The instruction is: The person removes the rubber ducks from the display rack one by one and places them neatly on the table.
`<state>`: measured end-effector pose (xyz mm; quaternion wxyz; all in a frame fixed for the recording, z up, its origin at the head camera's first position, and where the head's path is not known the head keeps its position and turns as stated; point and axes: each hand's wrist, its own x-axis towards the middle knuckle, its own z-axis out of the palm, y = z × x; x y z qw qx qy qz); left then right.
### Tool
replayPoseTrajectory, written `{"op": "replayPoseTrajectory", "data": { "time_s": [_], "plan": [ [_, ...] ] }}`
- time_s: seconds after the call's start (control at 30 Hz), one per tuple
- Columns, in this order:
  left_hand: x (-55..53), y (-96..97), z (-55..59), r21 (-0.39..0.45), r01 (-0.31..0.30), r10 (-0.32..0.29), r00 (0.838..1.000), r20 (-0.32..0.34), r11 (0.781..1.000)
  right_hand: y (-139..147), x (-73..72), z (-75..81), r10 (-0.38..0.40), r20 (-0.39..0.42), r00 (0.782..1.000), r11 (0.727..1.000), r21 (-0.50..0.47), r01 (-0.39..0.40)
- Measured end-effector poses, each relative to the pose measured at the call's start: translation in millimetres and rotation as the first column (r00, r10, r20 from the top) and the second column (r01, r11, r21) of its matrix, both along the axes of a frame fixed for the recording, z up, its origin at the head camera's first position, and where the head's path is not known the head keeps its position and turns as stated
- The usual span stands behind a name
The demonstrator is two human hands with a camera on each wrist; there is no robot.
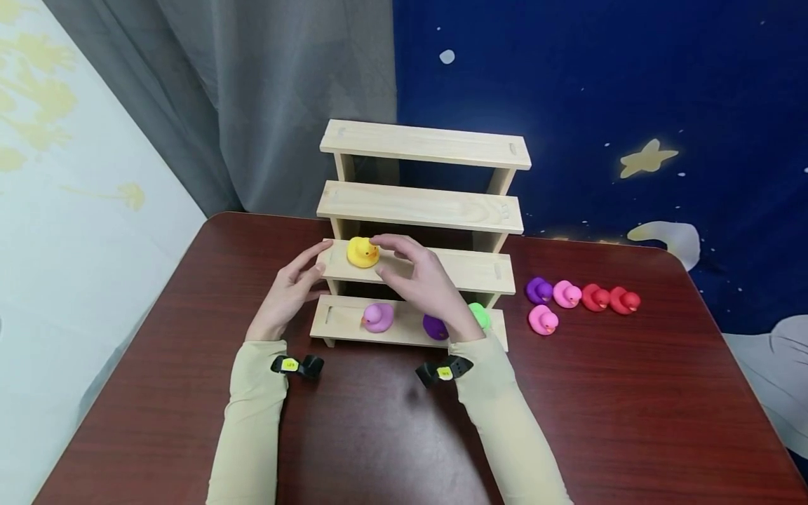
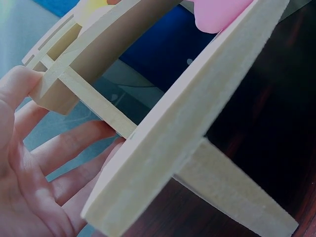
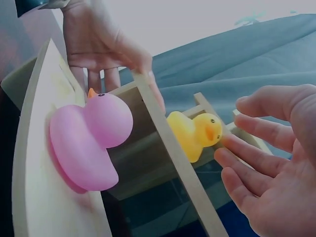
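Note:
A yellow rubber duck [image 1: 362,252] sits near the left end of the second step from the bottom of a wooden tiered shelf [image 1: 423,144]. My right hand [image 1: 424,273] is just right of it, fingers fairly straight and fingertips close to the duck's head; whether they touch is unclear. At the left end of that same step, my left hand [image 1: 285,298] holds the board's end between thumb and fingers. On the bottom step sit a light purple duck [image 3: 84,143], a dark purple duck [image 1: 434,327] and a green duck [image 1: 480,315], the last two partly hidden by my right arm.
Right of the shelf, several ducks stand on the dark wooden table [image 1: 631,393]: a purple duck [image 1: 539,290], two pink ducks [image 1: 543,320] and two red ducks [image 1: 595,297]. Behind the table hang a grey curtain [image 1: 297,91] and a blue starry cloth [image 1: 568,91].

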<state>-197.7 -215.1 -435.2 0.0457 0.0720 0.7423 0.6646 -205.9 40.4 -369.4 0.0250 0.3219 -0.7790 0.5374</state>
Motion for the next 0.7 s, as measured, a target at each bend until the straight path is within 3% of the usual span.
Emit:
{"op": "replayPoseTrajectory", "data": {
  "time_s": [0.3, 0.7],
  "plan": [
    [0.8, -0.5, 1.7, 0.002, 0.006, -0.006, 1.0, -0.006, 1.0, -16.1, -11.0, -7.5, -0.019, 0.056, 0.998, 0.999, 0.037, 0.017],
    [3.0, 0.0, 3.4, -0.008, -0.009, 0.009, 1.0, 0.004, 1.0, -18.9, -4.0, -13.6, -0.107, 0.028, 0.994, 0.994, 0.029, 0.106]
  ]
}}
